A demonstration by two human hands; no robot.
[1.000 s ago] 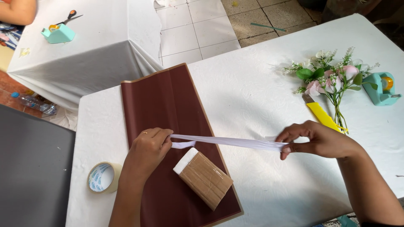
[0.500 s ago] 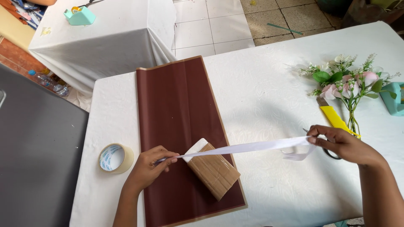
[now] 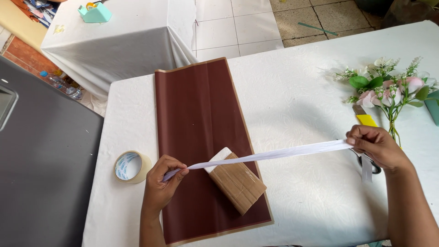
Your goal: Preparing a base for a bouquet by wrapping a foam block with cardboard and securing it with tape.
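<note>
L hand (image 3: pixel 161 183) moved left w/ ribbon (image 3: pixel 270 155); R hand (image 3: pixel 376 147) pinches other end

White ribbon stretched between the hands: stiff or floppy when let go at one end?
Likely floppy: the white ribbon runs straight only because the left hand and right hand pull it taut, and its loose tail droops below the right hand. It looks thin and probably light, and its crinkled surface suggests it would not slip easily.
</note>
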